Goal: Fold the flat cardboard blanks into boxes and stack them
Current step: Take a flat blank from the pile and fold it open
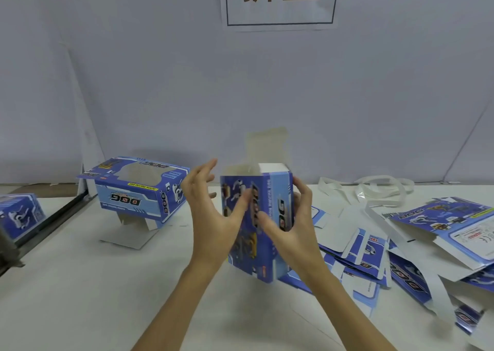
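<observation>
A blue printed box (256, 225) stands on end near the middle of the white table (80, 297), half formed, its top open with a pale flap (267, 145) sticking straight up at the back. To the left a finished box (136, 190) with a cut-out window sits tilted, its bottom flaps hanging loose. At the far left edge another folded box (20, 214) shows partly. On the right, flat blanks (401, 249) lie in a loose, overlapping heap.
</observation>
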A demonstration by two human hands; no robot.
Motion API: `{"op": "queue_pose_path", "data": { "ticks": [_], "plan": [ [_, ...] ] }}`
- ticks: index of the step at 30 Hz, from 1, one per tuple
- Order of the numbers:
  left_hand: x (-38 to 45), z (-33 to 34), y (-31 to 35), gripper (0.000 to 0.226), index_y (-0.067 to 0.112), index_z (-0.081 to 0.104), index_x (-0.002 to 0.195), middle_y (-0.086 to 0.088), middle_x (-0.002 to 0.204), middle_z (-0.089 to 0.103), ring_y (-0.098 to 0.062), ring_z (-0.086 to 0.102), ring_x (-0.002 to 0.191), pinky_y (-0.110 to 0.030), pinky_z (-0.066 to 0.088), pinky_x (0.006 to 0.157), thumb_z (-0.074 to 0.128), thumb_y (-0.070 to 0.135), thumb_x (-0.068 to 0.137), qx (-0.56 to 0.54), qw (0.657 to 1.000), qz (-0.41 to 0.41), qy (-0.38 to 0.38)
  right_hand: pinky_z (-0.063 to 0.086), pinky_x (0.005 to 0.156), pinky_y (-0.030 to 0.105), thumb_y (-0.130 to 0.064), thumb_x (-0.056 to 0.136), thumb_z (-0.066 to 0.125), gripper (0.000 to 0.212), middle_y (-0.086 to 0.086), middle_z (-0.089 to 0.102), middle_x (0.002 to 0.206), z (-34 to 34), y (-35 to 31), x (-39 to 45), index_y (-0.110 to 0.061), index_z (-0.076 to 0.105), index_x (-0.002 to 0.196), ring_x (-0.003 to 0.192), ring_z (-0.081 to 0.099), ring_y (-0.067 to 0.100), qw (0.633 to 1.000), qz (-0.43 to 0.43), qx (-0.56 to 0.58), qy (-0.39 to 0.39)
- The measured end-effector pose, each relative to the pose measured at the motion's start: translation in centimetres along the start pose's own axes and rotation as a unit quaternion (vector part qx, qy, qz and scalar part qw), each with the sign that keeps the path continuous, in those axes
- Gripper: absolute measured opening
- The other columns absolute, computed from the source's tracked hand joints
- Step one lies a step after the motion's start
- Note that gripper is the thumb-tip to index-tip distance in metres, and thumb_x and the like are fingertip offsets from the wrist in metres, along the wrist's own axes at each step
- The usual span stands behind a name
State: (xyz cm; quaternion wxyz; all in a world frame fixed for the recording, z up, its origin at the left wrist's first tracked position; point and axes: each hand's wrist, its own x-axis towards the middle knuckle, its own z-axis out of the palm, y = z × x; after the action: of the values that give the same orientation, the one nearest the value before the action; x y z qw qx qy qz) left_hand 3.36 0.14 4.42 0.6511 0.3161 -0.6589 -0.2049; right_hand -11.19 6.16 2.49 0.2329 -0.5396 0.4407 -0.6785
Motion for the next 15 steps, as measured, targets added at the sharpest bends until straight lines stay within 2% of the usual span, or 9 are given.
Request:
{"op": "queue_pose_path", "data": {
  "ticks": [2,4,5,7,9,11,13,14,15],
  "plan": [
    [0.4,-0.6,-0.4,0.086,0.042,0.038,0.149,0.017,0.148,0.036,-0.008,0.047,0.138,-0.020,0.047,0.100,0.081,0.057,0.076,-0.037,0.992,-0.103,-0.059,0.063,0.080,0.030,-0.042,0.087,0.067,0.074,-0.015,0.066,0.125,-0.5,0.1,0.0,-0.040,0.034,0.153,0.116,0.072,0.019,0.998,0.006,0.068,-0.011],
    [0.7,-1.4,-1.1,0.075,0.056,0.044,0.141,0.020,0.143,0.052,-0.004,0.058,0.130,-0.018,0.055,0.089,0.078,0.061,0.074,-0.139,0.962,-0.192,-0.133,0.063,0.087,0.033,-0.038,0.092,0.057,0.072,-0.011,0.062,0.141,-0.9,0.2,-0.2,-0.036,0.032,0.160,0.125,0.068,0.021,0.995,0.006,0.094,-0.016],
    [0.7,-1.7,-1.4,0.067,0.059,0.048,0.138,0.019,0.137,0.060,-0.005,0.064,0.124,-0.022,0.060,0.085,0.076,0.057,0.078,-0.171,0.949,-0.207,-0.165,0.062,0.090,0.035,-0.037,0.095,0.054,0.071,-0.008,0.057,0.151,-1.1,0.1,-0.2,-0.038,0.031,0.162,0.132,0.063,0.022,0.996,-0.002,0.087,-0.022],
    [0.6,-1.9,-1.5,0.058,0.056,0.050,0.139,0.016,0.128,0.067,-0.012,0.068,0.120,-0.039,0.063,0.089,0.075,0.048,0.088,-0.169,0.949,-0.189,-0.188,0.062,0.091,0.033,-0.030,0.103,0.053,0.066,-0.011,0.048,0.159,-1.2,0.0,-0.2,-0.039,0.028,0.163,0.139,0.057,0.022,0.996,-0.025,0.075,-0.033],
    [0.5,-1.9,-1.3,0.060,0.050,0.049,0.142,0.014,0.129,0.066,-0.015,0.068,0.117,-0.047,0.062,0.092,0.079,0.047,0.090,-0.155,0.959,-0.156,-0.180,0.062,0.090,0.031,-0.022,0.107,0.050,0.062,-0.020,0.043,0.161,-1.2,0.0,-0.2,-0.041,0.028,0.162,0.138,0.058,0.019,0.996,-0.058,0.067,-0.033],
    [0.3,-1.8,-1.1,0.066,0.047,0.050,0.143,0.017,0.130,0.063,-0.017,0.066,0.116,-0.049,0.063,0.090,0.080,0.050,0.084,-0.142,0.964,-0.131,-0.183,0.063,0.092,0.046,-0.042,0.104,0.055,0.052,-0.014,0.043,0.161,-1.1,-0.5,0.0,-0.052,0.038,0.152,0.132,0.063,0.025,0.998,-0.049,0.043,-0.013],
    [0.1,-1.8,-1.1,0.068,0.043,0.050,0.142,0.015,0.133,0.063,-0.021,0.066,0.116,-0.056,0.062,0.088,0.081,0.050,0.081,-0.156,0.959,-0.134,-0.195,0.059,0.095,0.060,-0.065,0.095,0.057,0.045,-0.006,0.047,0.159,-1.1,-0.7,0.2,-0.054,0.051,0.138,0.138,0.058,0.032,1.000,-0.020,-0.004,0.013],
    [0.1,-1.8,-1.1,0.068,0.041,0.050,0.140,0.011,0.133,0.064,-0.023,0.067,0.117,-0.060,0.061,0.088,0.082,0.050,0.081,-0.175,0.953,-0.143,-0.200,0.059,0.094,0.062,-0.067,0.096,0.057,0.043,-0.008,0.047,0.158,-1.2,-0.7,0.2,-0.048,0.056,0.134,0.140,0.054,0.033,1.000,-0.014,-0.017,0.019],
    [0.0,-1.8,-1.1,0.067,0.039,0.051,0.137,0.008,0.133,0.065,-0.023,0.068,0.117,-0.062,0.060,0.089,0.084,0.051,0.080,-0.196,0.948,-0.154,-0.201,0.061,0.091,0.060,-0.060,0.098,0.057,0.037,-0.012,0.049,0.156,-1.2,-0.6,0.3,-0.042,0.061,0.130,0.142,0.053,0.032,1.000,-0.015,-0.014,0.021]
  ]
}}
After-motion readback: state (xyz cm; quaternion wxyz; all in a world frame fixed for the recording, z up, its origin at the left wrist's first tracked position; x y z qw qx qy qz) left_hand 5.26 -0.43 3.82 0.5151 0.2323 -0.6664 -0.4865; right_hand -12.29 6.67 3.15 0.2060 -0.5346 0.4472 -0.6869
